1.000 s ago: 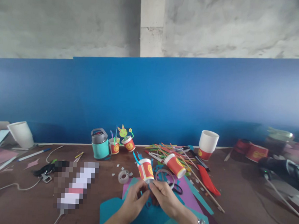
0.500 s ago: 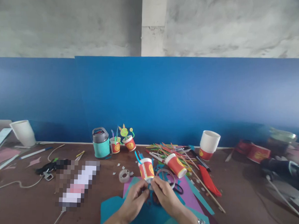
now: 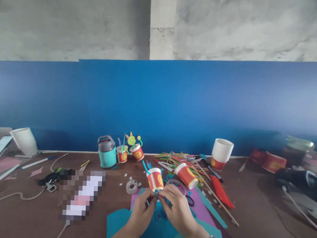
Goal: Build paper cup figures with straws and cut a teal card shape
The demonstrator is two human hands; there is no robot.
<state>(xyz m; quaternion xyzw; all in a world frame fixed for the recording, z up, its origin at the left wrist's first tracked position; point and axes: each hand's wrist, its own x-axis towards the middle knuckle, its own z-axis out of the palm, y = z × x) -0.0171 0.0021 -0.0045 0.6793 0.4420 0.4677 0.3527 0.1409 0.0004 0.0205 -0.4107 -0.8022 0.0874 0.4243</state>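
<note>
My left hand [image 3: 143, 206] and my right hand [image 3: 176, 204] meet fingertip to fingertip over blue paper [image 3: 154, 230]. Pinched between them is a small blue piece [image 3: 156, 193], perhaps paper; my fingers hide most of it. Just beyond the fingertips a red and white paper cup [image 3: 155, 179] stands slightly tilted, a bent blue straw [image 3: 145, 167] rising from it. Another red paper cup [image 3: 187, 176] lies on its side to the right. A tape roll [image 3: 132, 186] is left of my hands. Partly behind my right hand are a clear ring [image 3: 181, 184] and dark scissor handles [image 3: 190, 200].
Colourful straws [image 3: 172, 157] are heaped at the back. A red packet [image 3: 221, 192] and a wooden stick [image 3: 223, 206] lie to the right. Stacked cups [image 3: 221, 154], a teal jar [image 3: 107, 155] and a decorated cup [image 3: 137, 152] stand along the blue partition [image 3: 174, 105].
My right hand has turned and its fingers are more bent at the fingertips of the left. The small blue piece now shows between them. The cups have stayed in place.
</note>
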